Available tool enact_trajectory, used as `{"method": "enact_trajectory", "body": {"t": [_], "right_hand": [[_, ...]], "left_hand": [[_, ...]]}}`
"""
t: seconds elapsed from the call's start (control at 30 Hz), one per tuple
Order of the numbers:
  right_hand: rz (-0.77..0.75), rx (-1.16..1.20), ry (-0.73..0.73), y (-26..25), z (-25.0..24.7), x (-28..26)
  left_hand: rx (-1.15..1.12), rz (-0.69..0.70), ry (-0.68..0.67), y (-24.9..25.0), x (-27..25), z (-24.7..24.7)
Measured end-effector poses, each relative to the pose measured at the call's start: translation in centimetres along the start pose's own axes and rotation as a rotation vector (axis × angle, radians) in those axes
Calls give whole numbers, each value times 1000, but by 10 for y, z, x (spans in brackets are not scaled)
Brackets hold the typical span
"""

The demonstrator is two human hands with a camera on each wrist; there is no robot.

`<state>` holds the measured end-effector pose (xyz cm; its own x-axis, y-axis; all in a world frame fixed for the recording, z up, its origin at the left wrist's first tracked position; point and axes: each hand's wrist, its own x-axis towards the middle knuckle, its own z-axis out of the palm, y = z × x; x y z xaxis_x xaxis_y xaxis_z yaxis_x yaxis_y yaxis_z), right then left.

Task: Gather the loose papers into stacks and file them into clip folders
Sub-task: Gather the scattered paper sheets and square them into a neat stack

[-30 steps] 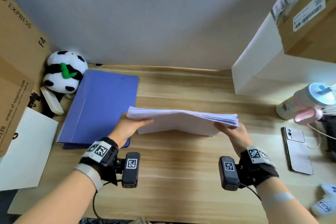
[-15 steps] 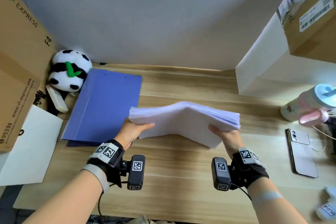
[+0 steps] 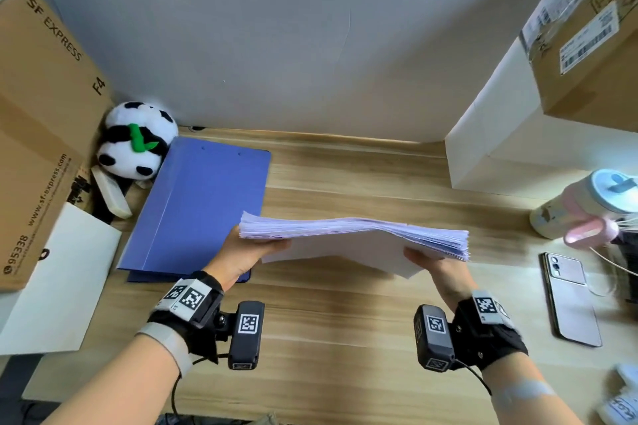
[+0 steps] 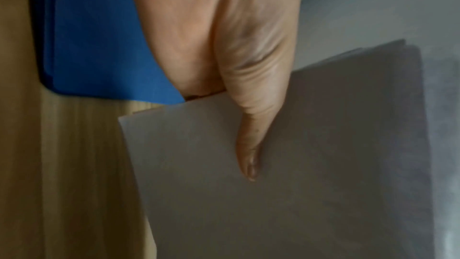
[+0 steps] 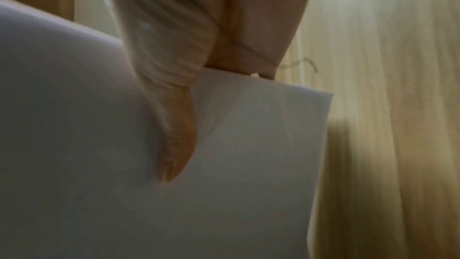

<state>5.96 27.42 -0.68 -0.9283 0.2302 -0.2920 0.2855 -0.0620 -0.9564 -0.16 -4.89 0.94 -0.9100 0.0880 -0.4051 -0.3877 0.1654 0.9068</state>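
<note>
A thick stack of white papers point(image 3: 355, 235) hangs in the air above the wooden desk point(image 3: 328, 338), held at both ends. My left hand point(image 3: 247, 252) grips its left end, thumb on the near face point(image 4: 248, 145) of the papers point(image 4: 298, 164). My right hand point(image 3: 436, 269) grips the right end, its thumb lying across the sheet point(image 5: 224, 164) in the right wrist view point(image 5: 174, 139). The other fingers of both hands are hidden behind the stack. A closed blue clip folder point(image 3: 203, 203) lies flat on the desk to the left, partly under the left hand point(image 4: 99, 46).
A panda plush point(image 3: 138, 145) and a cardboard box point(image 3: 38, 121) sit at the left, with a white sheet point(image 3: 58, 279) by the desk edge. At the right are a white box point(image 3: 518, 148), a pastel bottle point(image 3: 587, 207) and a phone point(image 3: 569, 297).
The stack, bowed upward in the middle half a second ago, has flattened and tilted nearly edge-on to the head camera. Both hands keep their grip at its ends.
</note>
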Motion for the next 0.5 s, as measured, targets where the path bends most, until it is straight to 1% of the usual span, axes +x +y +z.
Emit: {"method": "enact_trajectory", "body": {"t": [0.13, 0.17, 0.27, 0.33, 0.4, 0.5], "right_hand": [[41, -36, -56, 9, 4, 2], [61, -25, -44, 9, 9, 4], [47, 39, -6, 3, 15, 7], [22, 72, -22, 1, 10, 10], [43, 110, -31, 4, 6, 13], [94, 18, -19, 15, 8, 15]], "left_hand": [[38, -29, -40, -4, 3, 5], [27, -44, -30, -4, 3, 8], [-54, -56, -17, 1, 7, 10], [-56, -45, -8, 4, 8, 5], [-42, -53, -10, 1, 10, 0], [5, -72, -6, -7, 8, 1]]}}
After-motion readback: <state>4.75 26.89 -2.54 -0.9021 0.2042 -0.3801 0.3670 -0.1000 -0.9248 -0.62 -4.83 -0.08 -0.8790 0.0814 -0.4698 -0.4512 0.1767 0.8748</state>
